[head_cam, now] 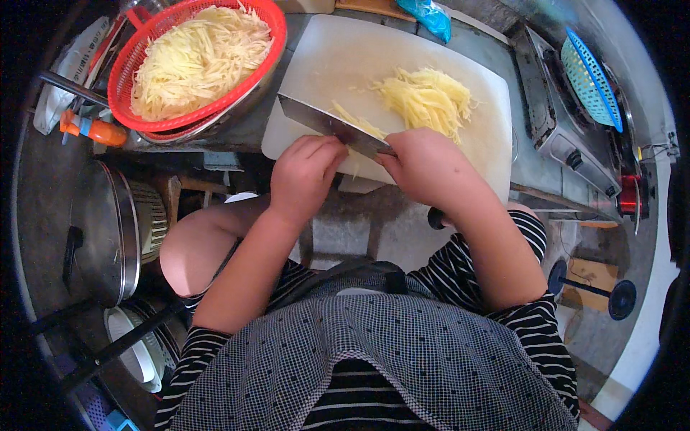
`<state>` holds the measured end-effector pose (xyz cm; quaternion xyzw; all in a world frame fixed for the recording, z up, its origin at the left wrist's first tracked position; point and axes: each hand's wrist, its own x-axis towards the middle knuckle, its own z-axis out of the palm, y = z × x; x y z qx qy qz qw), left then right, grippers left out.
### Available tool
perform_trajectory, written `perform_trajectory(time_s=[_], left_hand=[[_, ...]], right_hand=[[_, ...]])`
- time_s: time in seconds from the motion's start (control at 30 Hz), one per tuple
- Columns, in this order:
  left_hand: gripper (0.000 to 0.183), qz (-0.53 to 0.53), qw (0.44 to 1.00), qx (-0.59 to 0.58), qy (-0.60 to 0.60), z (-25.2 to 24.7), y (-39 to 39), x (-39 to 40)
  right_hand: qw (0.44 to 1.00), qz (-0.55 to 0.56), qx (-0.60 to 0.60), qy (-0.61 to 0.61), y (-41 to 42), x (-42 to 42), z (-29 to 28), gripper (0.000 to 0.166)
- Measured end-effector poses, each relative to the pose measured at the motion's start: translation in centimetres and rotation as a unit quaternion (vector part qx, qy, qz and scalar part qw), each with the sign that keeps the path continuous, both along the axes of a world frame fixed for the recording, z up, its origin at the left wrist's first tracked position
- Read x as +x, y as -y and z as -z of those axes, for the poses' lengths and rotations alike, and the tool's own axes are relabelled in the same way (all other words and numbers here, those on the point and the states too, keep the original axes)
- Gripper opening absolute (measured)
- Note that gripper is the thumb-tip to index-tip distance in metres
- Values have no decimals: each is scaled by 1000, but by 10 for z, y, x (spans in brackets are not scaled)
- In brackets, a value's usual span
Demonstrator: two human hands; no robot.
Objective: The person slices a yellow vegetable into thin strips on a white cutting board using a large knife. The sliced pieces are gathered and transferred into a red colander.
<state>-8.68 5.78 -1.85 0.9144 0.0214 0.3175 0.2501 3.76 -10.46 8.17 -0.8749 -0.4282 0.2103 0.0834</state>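
My right hand (431,167) grips the handle of a broad-bladed cleaver (329,119), which slants across the near part of a white cutting board (334,59). Close to the blade's near side is my left hand (304,169), its fingers bent down at the board's front edge. What lies under those fingertips is mostly hidden; a pale vegetable sliver (354,160) shows beside them. Some cut shreds (358,121) lie along the far side of the blade. Beyond my right hand sits a heap of pale yellow vegetable shreds, likely potato (426,99).
At the left, a red plastic colander (279,32) full of shreds rests on a metal basin (215,121). An orange-handled tool (102,132) lies nearby. A gas stove (566,145) with a blue basket (593,81) stands right. A lidded pot (102,231) is low at left.
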Motion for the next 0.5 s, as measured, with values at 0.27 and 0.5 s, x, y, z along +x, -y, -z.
perform_trajectory(time_s=[0.27, 0.5], left_hand=[[18, 11, 1000, -11, 11, 5, -1, -6], [18, 12, 1000, -6, -7, 4, -2, -5]], right_hand=[[1000, 15, -12, -14, 9, -2, -16, 27], [1000, -12, 11, -4, 2, 1, 5, 29]])
